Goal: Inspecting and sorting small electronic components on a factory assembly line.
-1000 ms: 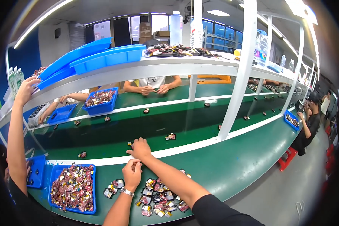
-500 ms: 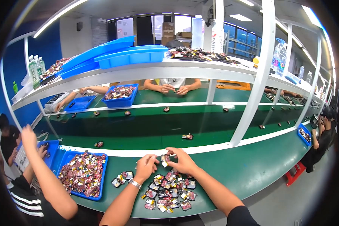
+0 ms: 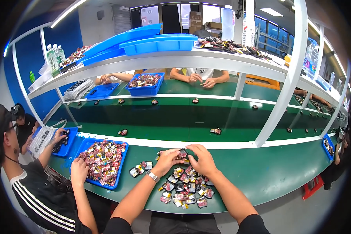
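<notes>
Between my two hands, just above the green bench, is a small electronic module (image 3: 183,154) with a black case and a reddish circuit board. My left hand (image 3: 167,162), with a metal watch band on its wrist, pinches its left side. Closed round the right side of it are the fingers of my right hand (image 3: 202,159); their tips are partly hidden. Below both hands lies a loose pile of similar modules (image 3: 180,187), with black cases, reddish boards and silver-white cells with yellow tape. A few more modules (image 3: 140,168) lie left of my left wrist.
A blue tray (image 3: 125,156) heaped with reddish parts stands left, where a co-worker's hand (image 3: 80,170) reaches its edge. Ahead, spaced modules (image 3: 215,131) lie on a dark green conveyor (image 3: 167,128). A white shelf frame (image 3: 280,93) crosses above. People work opposite and at both sides.
The view has shifted, so the scene sits further right. My left hand has closed in on the module that my right hand held. The co-worker's raised arm at left has come down to the tray.
</notes>
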Demonstrator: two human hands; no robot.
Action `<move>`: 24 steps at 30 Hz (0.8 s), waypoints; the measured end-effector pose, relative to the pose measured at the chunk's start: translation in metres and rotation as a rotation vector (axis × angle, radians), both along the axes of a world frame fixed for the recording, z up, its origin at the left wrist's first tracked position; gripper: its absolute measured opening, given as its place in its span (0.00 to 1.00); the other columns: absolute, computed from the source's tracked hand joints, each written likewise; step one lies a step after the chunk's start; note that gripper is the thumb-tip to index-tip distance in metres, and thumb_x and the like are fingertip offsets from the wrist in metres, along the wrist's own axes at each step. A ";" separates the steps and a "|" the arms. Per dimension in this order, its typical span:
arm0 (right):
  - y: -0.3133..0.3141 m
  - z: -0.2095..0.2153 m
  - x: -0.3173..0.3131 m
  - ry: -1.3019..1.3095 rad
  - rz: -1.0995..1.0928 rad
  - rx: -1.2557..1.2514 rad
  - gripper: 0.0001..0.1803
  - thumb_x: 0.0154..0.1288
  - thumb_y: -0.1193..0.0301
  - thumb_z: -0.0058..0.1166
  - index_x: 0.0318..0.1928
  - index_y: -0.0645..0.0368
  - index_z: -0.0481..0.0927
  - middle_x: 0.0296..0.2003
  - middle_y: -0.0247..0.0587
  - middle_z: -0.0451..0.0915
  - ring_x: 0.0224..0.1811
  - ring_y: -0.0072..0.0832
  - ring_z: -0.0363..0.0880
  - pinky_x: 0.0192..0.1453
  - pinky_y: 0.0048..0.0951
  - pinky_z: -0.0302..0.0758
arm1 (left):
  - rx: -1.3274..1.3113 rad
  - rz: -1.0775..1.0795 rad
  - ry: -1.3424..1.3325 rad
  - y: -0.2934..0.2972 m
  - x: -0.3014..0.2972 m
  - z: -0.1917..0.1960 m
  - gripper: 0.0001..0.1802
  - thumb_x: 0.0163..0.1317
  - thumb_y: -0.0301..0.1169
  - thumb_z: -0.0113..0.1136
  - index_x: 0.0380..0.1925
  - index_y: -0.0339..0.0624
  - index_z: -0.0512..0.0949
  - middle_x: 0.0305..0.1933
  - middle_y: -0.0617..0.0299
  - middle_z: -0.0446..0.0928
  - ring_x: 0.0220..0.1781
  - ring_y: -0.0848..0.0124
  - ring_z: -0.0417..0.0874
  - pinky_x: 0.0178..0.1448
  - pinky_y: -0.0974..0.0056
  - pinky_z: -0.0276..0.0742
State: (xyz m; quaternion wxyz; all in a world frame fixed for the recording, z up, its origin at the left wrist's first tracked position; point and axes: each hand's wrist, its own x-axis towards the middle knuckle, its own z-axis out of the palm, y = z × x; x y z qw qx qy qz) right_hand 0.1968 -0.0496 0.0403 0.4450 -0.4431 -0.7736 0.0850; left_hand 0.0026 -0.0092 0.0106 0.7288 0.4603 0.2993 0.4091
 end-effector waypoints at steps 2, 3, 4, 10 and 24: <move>0.001 -0.004 -0.001 0.039 -0.008 0.000 0.20 0.53 0.74 0.63 0.48 0.56 0.78 0.46 0.42 0.77 0.49 0.41 0.76 0.52 0.37 0.76 | -0.005 0.043 -0.028 -0.002 0.000 0.002 0.16 0.71 0.28 0.46 0.54 0.32 0.74 0.47 0.58 0.79 0.46 0.70 0.82 0.51 0.63 0.82; 0.001 -0.006 0.000 0.036 -0.022 0.014 0.17 0.53 0.74 0.63 0.46 0.57 0.80 0.45 0.41 0.78 0.47 0.38 0.78 0.48 0.34 0.77 | -0.001 0.033 -0.027 -0.002 0.001 0.004 0.17 0.71 0.28 0.46 0.55 0.31 0.73 0.48 0.57 0.79 0.47 0.69 0.82 0.53 0.62 0.82; 0.001 -0.005 -0.001 0.033 -0.033 0.028 0.15 0.53 0.74 0.64 0.44 0.57 0.82 0.45 0.40 0.78 0.44 0.36 0.79 0.44 0.32 0.79 | 0.004 0.025 -0.026 -0.002 0.000 0.006 0.17 0.71 0.28 0.46 0.55 0.31 0.73 0.49 0.56 0.79 0.48 0.68 0.82 0.55 0.62 0.81; -0.002 -0.005 -0.007 -0.099 0.000 0.090 0.15 0.52 0.74 0.64 0.42 0.55 0.82 0.43 0.38 0.77 0.44 0.35 0.79 0.46 0.32 0.78 | 0.042 -0.039 0.020 -0.003 0.001 0.001 0.19 0.70 0.27 0.47 0.58 0.30 0.71 0.53 0.54 0.77 0.50 0.68 0.81 0.55 0.64 0.82; -0.002 -0.001 -0.001 -0.140 0.151 -0.074 0.09 0.55 0.74 0.62 0.37 0.57 0.77 0.56 0.46 0.70 0.59 0.44 0.70 0.60 0.39 0.72 | 0.108 -0.064 0.027 -0.004 -0.001 0.003 0.20 0.68 0.22 0.48 0.60 0.40 0.67 0.49 0.57 0.78 0.48 0.71 0.81 0.54 0.64 0.80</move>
